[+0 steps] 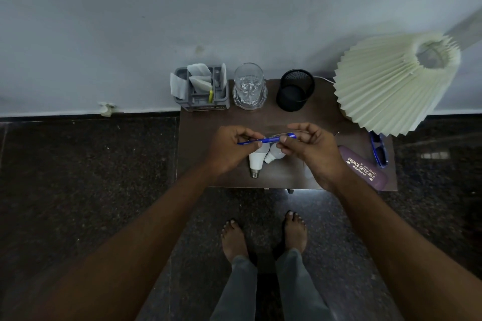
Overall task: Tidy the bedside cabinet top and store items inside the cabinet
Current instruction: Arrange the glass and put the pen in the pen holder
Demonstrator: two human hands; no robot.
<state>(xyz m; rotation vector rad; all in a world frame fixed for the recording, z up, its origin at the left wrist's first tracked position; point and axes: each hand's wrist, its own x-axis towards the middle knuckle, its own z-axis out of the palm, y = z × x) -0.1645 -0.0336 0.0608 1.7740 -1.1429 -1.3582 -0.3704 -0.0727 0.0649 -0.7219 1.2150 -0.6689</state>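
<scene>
Above the middle of the dark brown cabinet top (206, 148), both hands hold a blue pen (266, 140) level. My left hand (232, 148) pinches its left end, and my right hand (313, 151) pinches its right end with thumb and fingers. Under the pen lie two white light bulbs (257, 161), partly hidden by my hands. A purple spectacle case (365, 167) lies at the right front, with blue-framed glasses (379, 150) just beyond it.
Along the back stand a grey organiser (200, 96) with papers, a clear glass (249, 86) on a coaster and a black mesh pen cup (296, 90). A pleated cream lampshade (386, 83) overhangs the right back corner. My bare feet stand on the dark floor before the cabinet.
</scene>
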